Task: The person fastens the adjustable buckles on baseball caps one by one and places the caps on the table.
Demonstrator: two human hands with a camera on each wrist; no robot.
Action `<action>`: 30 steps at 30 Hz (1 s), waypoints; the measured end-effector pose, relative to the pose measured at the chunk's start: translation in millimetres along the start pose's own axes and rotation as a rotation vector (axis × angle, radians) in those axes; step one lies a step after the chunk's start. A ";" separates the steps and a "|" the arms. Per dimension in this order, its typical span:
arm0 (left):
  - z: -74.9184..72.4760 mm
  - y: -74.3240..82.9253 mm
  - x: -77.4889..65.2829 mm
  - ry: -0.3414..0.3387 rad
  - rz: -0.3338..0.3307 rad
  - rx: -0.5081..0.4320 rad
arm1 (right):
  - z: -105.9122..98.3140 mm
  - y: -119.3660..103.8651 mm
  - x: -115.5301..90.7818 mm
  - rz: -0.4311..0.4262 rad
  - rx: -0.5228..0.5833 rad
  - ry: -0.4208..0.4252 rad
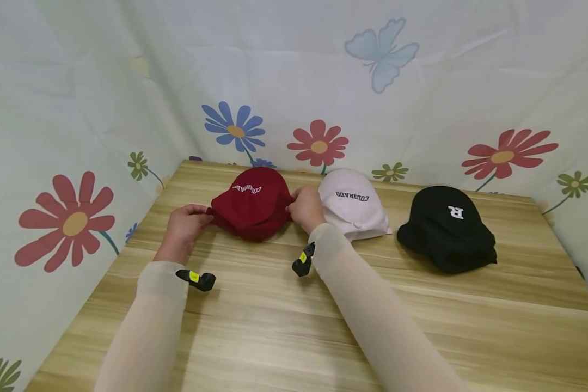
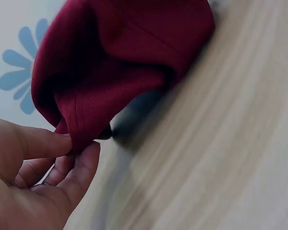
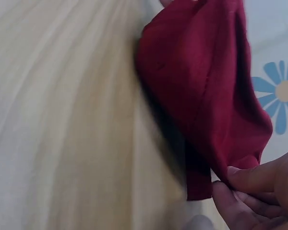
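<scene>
A dark red baseball cap (image 1: 255,204) with white COLORADO lettering is at the back left of the wooden table, held from both sides. My left hand (image 1: 186,223) pinches its left edge between thumb and fingers; the left wrist view shows the cap's fabric (image 2: 129,43) folded inward above that grip. On the other side my right hand (image 1: 307,208) pinches the right edge. In the right wrist view a loose strap (image 3: 198,179) hangs beside the right fingertips. Shadow shows under the cap's lower edge in both wrist views.
Just right of my right hand lies a pale pink cap (image 1: 355,204) with dark COLORADO lettering. Farther right is a black cap (image 1: 446,228) with a white R. A flower-printed curtain (image 1: 284,71) borders the wooden table (image 1: 255,326) at the back and sides.
</scene>
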State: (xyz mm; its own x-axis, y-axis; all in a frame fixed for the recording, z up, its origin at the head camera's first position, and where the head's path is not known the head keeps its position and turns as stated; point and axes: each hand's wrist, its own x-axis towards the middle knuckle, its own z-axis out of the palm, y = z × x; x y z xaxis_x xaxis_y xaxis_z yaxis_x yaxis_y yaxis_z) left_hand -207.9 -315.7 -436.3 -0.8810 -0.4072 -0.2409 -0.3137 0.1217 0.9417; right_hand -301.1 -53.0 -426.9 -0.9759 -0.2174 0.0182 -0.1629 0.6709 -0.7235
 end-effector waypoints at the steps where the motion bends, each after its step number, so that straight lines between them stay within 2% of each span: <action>1: -0.6 -1.7 0.8 0.008 0.001 0.027 | 1.5 1.1 -0.1 -0.008 -0.034 0.002; 4: -3.2 -7.1 1.3 0.019 0.016 0.105 | 3.5 4.1 -2.8 -0.021 -0.090 -0.001; 7: -5.4 -10.6 -1.8 0.022 0.027 0.165 | 4.4 8.2 -5.3 -0.009 -0.087 -0.010; 12: -5.8 -12.1 -5.7 0.024 0.017 0.196 | 9.2 11.2 -4.5 0.034 -0.029 -0.018; 16: -2.3 -10.3 -6.6 0.026 0.024 0.216 | 10.9 7.0 -5.6 0.055 0.001 -0.066; 20: 1.2 -10.1 -5.6 0.028 0.033 0.237 | 10.7 3.0 -7.8 0.038 -0.029 -0.097; 30: 6.0 -12.9 -3.3 0.055 0.079 0.330 | 11.9 4.0 -8.9 0.027 -0.069 -0.078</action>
State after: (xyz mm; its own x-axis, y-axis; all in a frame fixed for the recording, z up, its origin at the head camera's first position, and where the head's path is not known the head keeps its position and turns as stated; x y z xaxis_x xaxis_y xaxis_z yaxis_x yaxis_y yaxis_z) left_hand -203.1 -310.6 -449.1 -0.8895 -0.4318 -0.1493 -0.3511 0.4369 0.8281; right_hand -291.3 -56.8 -438.1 -0.9662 -0.2515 -0.0566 -0.1490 0.7241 -0.6735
